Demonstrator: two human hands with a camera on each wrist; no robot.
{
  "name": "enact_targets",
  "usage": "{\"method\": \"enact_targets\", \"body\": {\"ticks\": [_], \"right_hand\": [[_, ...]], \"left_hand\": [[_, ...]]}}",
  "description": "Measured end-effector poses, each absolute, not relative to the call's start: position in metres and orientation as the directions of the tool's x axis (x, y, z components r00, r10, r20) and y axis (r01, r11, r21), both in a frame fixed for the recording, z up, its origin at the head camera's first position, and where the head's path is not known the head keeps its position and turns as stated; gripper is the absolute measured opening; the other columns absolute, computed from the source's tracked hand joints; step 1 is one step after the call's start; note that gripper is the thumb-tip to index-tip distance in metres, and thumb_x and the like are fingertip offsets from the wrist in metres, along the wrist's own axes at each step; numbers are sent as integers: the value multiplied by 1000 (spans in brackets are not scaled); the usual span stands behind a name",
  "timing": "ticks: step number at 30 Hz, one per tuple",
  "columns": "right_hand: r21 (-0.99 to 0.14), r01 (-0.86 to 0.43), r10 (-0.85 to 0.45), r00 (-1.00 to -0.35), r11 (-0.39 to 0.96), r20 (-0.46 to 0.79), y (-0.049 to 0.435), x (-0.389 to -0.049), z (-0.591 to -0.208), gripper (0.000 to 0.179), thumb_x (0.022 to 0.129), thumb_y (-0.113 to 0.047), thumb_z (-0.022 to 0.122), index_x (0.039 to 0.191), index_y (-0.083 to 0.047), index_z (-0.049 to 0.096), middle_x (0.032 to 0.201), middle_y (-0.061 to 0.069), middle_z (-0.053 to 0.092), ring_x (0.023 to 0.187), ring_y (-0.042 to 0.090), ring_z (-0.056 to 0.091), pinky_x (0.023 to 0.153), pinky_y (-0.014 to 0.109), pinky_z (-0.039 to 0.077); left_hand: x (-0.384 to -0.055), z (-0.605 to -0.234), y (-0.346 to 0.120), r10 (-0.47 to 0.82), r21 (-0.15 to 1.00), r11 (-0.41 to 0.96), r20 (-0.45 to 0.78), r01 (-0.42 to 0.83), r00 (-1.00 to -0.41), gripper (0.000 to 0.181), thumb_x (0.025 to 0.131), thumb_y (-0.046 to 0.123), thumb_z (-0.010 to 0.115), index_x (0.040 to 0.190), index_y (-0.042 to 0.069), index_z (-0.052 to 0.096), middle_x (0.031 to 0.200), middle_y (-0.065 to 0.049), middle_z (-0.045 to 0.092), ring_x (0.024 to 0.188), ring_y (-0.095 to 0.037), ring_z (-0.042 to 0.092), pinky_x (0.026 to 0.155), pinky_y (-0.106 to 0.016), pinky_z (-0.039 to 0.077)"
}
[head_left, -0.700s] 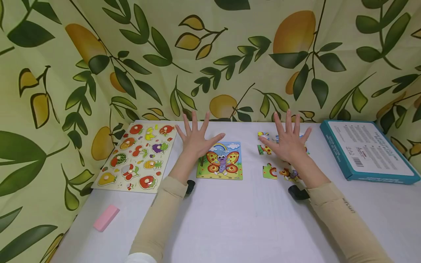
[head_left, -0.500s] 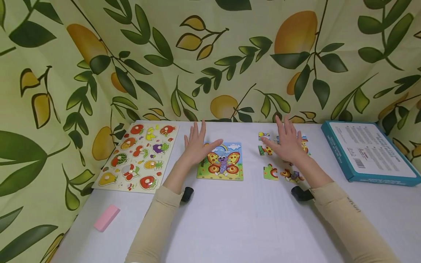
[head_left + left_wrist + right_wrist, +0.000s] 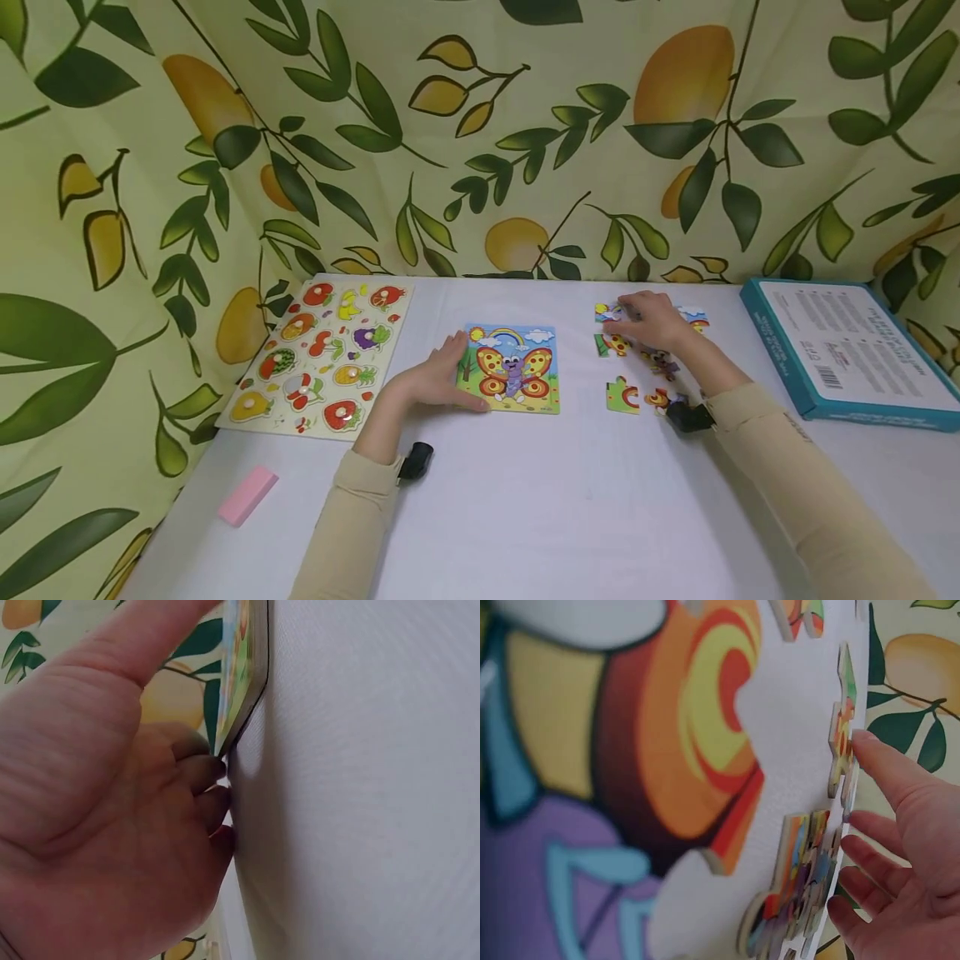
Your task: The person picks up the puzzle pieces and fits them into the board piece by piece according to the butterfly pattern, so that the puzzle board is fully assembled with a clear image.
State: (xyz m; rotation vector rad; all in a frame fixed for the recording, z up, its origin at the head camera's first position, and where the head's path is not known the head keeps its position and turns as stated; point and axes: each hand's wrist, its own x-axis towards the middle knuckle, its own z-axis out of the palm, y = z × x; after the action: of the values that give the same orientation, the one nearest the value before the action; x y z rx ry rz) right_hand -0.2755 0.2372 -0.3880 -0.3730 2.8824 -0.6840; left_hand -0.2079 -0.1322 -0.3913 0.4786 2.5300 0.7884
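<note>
In the head view, my left hand (image 3: 429, 379) is at the left edge of a square butterfly picture board (image 3: 540, 383). Its thumb lies by the lower left corner, and the fingers reach along the left side. In the left wrist view, the left hand's (image 3: 112, 817) fingertips meet the table at the board's (image 3: 247, 682) corner. My right hand (image 3: 656, 321) reaches down over loose jigsaw pieces (image 3: 622, 396), partly hiding several. From the right wrist, the right hand (image 3: 915, 855) has loosely bent fingers beside the pieces (image 3: 791, 870); contact is hard to tell.
A fruit peg-puzzle board (image 3: 318, 358) lies at the left, with a pink block (image 3: 248, 496) nearer the front. A flat teal-edged box (image 3: 847, 350) is at the right. A patterned curtain (image 3: 450, 167) rises behind the white table (image 3: 540, 517).
Both hands were spread above the table and have come down. The left hand has lowered to the butterfly board's left edge; the right hand has turned inward and lowered over the jigsaw pieces.
</note>
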Motion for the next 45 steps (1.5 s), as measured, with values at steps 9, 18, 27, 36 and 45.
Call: {"method": "enact_targets", "body": {"ticks": [9, 18, 27, 36, 45], "right_hand": [[-487, -172, -244, -966, 856, -89, 236, -283, -393, 59, 91, -33, 69, 130, 8, 51, 138, 32, 39, 126, 49, 27, 106, 62, 23], [-542, -103, -189, -976, 834, -105, 230, -287, -391, 62, 87, -34, 74, 127, 4, 44, 121, 25, 48, 114, 42, 37, 99, 61, 27], [-675, -133, -114, -991, 726, 72, 206, -278, -384, 28, 98, -19, 60, 120, -1, 59, 113, 20, 61, 99, 33, 56, 81, 41, 46], [-916, 44, -110, -989, 398, -95, 143, -275, -379, 35, 94, -21, 67, 123, -2, 62, 112, 16, 67, 89, 19, 68, 88, 35, 54], [-929, 97, -204, -963, 357, -179, 96, -273, -394, 31, 90, -20, 72, 114, -1, 65, 94, 9, 69, 76, 13, 66, 73, 25, 56]], "left_hand": [[-208, -392, -133, 448, 592, 779, -298, 205, -843, 118, 76, 41, 82, 156, 5, 4, 163, -10, -1, 149, -25, -7, 118, -45, 2], [-207, -391, -134, 456, 551, 798, -288, 244, -842, 117, 76, 44, 82, 156, 3, 5, 162, -12, -2, 148, -26, -7, 118, -43, 1], [-206, -393, -129, 445, 544, 806, -297, 233, -845, 116, 78, 46, 79, 156, 6, 5, 163, -9, -3, 148, -22, -8, 118, -42, -4], [-205, -390, -123, 440, 523, 816, -290, 244, -850, 116, 77, 48, 80, 156, 5, 7, 163, -10, -1, 149, -22, -5, 118, -44, -4], [-205, -393, -117, 435, 514, 819, -266, 255, -860, 114, 78, 48, 80, 155, 2, 11, 162, -13, 4, 149, -24, -2, 118, -45, 0]]}}
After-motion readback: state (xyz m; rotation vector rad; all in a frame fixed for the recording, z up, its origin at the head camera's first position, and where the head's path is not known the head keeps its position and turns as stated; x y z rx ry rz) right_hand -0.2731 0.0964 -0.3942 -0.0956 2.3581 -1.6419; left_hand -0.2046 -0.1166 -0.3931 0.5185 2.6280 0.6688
